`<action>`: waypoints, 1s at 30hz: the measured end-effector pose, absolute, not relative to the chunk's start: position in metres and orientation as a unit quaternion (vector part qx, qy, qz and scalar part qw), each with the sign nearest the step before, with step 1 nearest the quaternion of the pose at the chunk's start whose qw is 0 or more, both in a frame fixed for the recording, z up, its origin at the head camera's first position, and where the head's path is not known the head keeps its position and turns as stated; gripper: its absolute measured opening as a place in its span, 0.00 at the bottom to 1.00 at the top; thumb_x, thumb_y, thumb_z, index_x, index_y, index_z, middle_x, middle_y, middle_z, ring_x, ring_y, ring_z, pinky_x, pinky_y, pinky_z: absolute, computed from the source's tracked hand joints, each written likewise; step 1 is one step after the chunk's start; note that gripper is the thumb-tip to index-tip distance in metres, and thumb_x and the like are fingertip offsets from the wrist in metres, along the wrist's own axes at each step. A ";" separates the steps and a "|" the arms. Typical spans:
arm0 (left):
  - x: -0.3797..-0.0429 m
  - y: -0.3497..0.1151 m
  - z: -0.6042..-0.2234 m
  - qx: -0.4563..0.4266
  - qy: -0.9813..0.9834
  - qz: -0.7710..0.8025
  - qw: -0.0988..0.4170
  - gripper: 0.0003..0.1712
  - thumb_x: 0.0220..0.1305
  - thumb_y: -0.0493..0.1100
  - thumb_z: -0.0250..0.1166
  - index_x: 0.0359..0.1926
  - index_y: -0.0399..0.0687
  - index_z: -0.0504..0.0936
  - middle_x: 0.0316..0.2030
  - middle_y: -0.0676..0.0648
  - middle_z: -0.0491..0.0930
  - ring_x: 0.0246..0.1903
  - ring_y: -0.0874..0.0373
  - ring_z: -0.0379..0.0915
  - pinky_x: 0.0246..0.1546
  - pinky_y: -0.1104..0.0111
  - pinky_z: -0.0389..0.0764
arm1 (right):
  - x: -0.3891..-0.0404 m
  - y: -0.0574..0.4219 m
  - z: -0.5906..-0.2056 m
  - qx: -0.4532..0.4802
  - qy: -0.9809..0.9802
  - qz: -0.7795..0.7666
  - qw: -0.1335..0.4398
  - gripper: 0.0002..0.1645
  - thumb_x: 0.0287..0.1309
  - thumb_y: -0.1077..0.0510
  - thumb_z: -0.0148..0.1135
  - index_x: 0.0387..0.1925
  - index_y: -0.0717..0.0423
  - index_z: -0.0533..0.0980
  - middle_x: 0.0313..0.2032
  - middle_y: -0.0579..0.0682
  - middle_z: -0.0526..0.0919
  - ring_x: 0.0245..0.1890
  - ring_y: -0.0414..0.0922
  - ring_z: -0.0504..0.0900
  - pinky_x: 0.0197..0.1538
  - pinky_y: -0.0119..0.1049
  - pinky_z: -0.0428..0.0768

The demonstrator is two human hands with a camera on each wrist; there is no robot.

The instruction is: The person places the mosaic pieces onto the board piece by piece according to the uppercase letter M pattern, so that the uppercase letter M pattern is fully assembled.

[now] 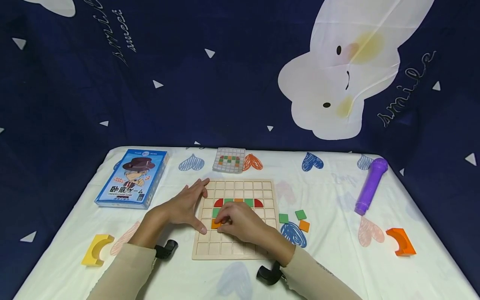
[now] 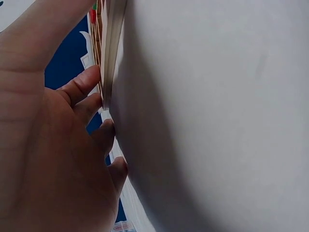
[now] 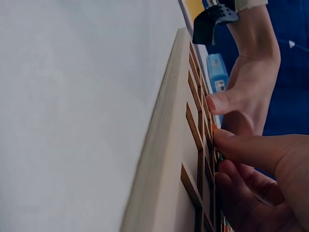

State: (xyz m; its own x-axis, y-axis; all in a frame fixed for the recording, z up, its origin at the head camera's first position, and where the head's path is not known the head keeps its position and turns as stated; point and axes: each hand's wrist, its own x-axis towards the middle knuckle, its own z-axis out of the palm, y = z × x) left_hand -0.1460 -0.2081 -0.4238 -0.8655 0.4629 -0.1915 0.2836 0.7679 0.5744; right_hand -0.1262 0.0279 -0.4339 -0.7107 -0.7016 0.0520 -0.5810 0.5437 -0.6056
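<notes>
Pinching, as far as can be judged from where I stand, the right hand (image 1: 241,221) has its thumb and fingers curled at the right side of an orange tile (image 1: 214,223). The tile lies at a cell of the wooden grid board (image 1: 232,257), just below a green tile (image 1: 215,212); whether it sits flush is hidden by the fingers. The left hand (image 1: 185,204) is spread, grasping nothing, its thumb and fingertips touching the board's left side.

Points of risk: (a) a tile let go slightly askew could rest on a divider instead of dropping into its cell; (b) knuckles held so low might nudge the neighbouring green tile or the left red piece (image 1: 218,203); (c) the board lies on a soft cloth (image 1: 322,275) — should the left hand lift, a sideways push could slide it; (d) the right forearm (image 1: 279,246) lies near the loose green square (image 1: 283,218) beside the board, and a careless withdrawal could scatter it — perhaps also the loose orange square (image 1: 304,226) farther out.
</notes>
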 end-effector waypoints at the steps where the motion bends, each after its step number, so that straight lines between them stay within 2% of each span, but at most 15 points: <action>1: -0.146 -0.208 -0.424 0.202 0.926 0.274 0.163 0.53 0.30 0.64 0.87 0.50 0.45 0.67 0.81 0.34 0.48 0.81 0.31 0.38 0.78 0.32 0.42 | -0.126 0.027 -0.434 -0.366 0.874 -0.303 0.100 0.08 0.57 0.54 0.75 0.40 0.47 0.88 0.42 0.40 0.88 0.42 0.34 0.82 0.48 0.23 0.81; 6: -0.147 -0.209 -0.425 0.204 0.926 0.275 0.158 0.53 0.29 0.64 0.87 0.51 0.45 0.67 0.81 0.34 0.49 0.81 0.31 0.38 0.78 0.32 0.43 | -0.126 0.025 -0.432 -0.364 0.877 -0.296 0.101 0.08 0.57 0.55 0.75 0.39 0.48 0.88 0.41 0.40 0.88 0.38 0.32 0.79 0.43 0.20 0.79; 14: -0.148 -0.209 -0.426 0.207 0.924 0.280 0.156 0.53 0.29 0.64 0.87 0.51 0.46 0.67 0.81 0.34 0.49 0.81 0.30 0.38 0.77 0.31 0.42 | -0.126 0.024 -0.433 -0.361 0.880 -0.292 0.098 0.08 0.57 0.55 0.76 0.39 0.48 0.88 0.39 0.40 0.87 0.36 0.32 0.79 0.42 0.19 0.79; 22: -0.146 -0.210 -0.427 0.209 0.924 0.279 0.156 0.53 0.28 0.63 0.87 0.49 0.45 0.67 0.81 0.33 0.49 0.80 0.30 0.38 0.77 0.30 0.43 | -0.124 0.026 -0.436 -0.370 0.880 -0.287 0.085 0.05 0.56 0.54 0.77 0.35 0.47 0.89 0.37 0.39 0.87 0.41 0.32 0.81 0.49 0.25 0.81; 30: -0.147 -0.210 -0.428 0.208 0.924 0.280 0.157 0.53 0.28 0.63 0.87 0.50 0.45 0.67 0.81 0.33 0.48 0.81 0.30 0.38 0.77 0.31 0.43 | -0.125 0.026 -0.437 -0.372 0.879 -0.287 0.083 0.05 0.56 0.54 0.76 0.36 0.48 0.89 0.37 0.40 0.88 0.41 0.34 0.82 0.49 0.26 0.81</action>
State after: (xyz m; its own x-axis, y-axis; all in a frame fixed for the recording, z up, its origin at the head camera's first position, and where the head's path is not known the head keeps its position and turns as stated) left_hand -0.1470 -0.2098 -0.4283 -0.8642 0.4718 -0.1747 0.2954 0.7570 0.5828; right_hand -0.1254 0.0256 -0.4372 -0.7093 -0.7016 0.0686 -0.6066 0.5578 -0.5665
